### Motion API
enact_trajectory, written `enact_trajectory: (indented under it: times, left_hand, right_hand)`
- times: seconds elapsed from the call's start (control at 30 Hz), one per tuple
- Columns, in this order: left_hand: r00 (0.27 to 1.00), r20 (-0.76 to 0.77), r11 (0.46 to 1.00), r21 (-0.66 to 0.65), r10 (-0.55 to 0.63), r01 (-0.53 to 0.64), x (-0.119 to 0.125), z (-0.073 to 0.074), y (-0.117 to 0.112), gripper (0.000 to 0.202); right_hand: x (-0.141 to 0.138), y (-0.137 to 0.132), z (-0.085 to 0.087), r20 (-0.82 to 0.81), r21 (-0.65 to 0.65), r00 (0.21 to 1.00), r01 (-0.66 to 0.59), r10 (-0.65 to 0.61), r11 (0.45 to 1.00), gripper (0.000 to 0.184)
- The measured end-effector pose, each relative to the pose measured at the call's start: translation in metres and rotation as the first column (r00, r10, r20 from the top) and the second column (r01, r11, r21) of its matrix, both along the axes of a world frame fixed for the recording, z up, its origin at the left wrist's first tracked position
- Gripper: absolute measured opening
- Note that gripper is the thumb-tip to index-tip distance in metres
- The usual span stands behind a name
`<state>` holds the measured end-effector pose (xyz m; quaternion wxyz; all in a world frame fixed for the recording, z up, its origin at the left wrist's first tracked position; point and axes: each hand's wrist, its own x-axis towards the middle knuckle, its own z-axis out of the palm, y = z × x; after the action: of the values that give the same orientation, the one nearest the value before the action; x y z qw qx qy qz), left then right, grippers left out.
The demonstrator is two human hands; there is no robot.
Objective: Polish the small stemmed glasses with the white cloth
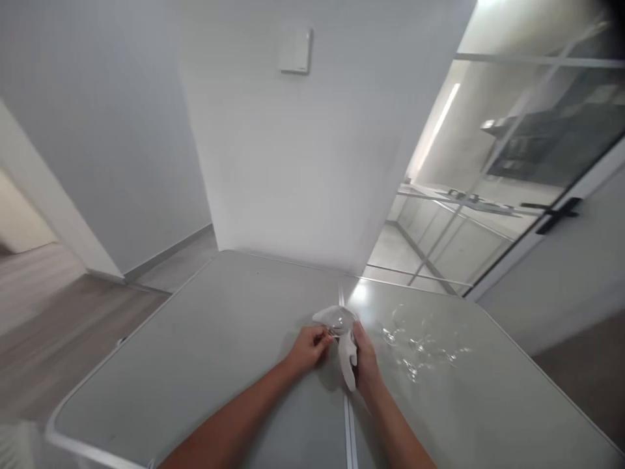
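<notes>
Near the table's middle seam, both hands are at a clear, rounded, glass-like piece (340, 319). A white, soft-looking cloth (347, 361) lies around it and hangs down between the hands; blur keeps its exact kind unclear. My left hand (310, 347) is closed, its thumb and fingertips pinching at the clear piece's lower left edge. On the other side, my right hand (365, 355) is closed around the white cloth and the clear piece's right side, with some fingers hidden behind. Several clear glass-like items (415, 345) stand or lie close together to the right.
The grey-green folding table (219, 365) has a pale metal rim and a central seam. A white wall pillar (297, 163) with a switch (295, 51) rises at its far edge. A glass-paned door (488, 163) with a black handle (559, 213) is at right.
</notes>
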<state>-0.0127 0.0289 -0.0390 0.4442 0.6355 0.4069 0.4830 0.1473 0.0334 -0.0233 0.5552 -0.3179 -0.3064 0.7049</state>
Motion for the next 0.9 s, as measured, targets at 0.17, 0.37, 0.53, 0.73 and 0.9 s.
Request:
enact_trajectory:
  times: [0.17, 0.37, 0.53, 0.73, 0.9]
  left_hand:
    - [0.997, -0.059, 0.997, 0.067, 0.043, -0.039, -0.002, 0.000, 0.003, 0.052]
    - [0.946, -0.274, 0.971, 0.209, 0.174, -0.118, -0.011, 0.000, 0.005, 0.038]
    - [0.939, -0.251, 0.969, 0.137, 0.237, -0.208, -0.018, -0.008, 0.019, 0.032]
    - [0.944, -0.210, 0.958, 0.191, 0.255, -0.216, -0.014, -0.005, 0.013, 0.030]
    - [0.969, -0.102, 0.959, 0.196, 0.225, -0.203, -0.014, 0.002, 0.008, 0.029]
  right_hand:
    - [-0.017, 0.000, -0.014, 0.082, 0.088, 0.994, 0.067, -0.074, 0.994, 0.047]
    - [-0.023, -0.001, -0.012, 0.363, 0.328, 0.912, 0.068, -0.193, 0.942, 0.049]
    - [-0.008, 0.014, -0.015, 0.375, 0.340, 0.927, -0.156, 0.018, 0.928, 0.057]
    - [-0.006, 0.014, -0.017, 0.387, 0.391, 0.919, -0.239, 0.077, 0.889, 0.045]
    - [-0.005, 0.016, -0.017, 0.542, 0.461, 0.824, -0.127, -0.165, 0.879, 0.033]
